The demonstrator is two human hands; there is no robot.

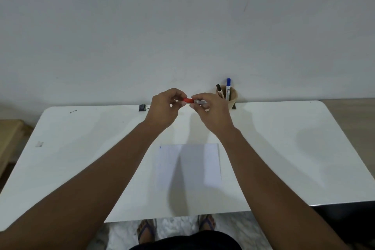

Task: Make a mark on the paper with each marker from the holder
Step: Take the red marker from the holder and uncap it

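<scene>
White table, red-capped marker pinched between both hands' grips, above paper

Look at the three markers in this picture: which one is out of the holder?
The red-capped marker, held between the left hand and right hand. The blue-capped marker and black-capped marker stand in the holder.
</scene>
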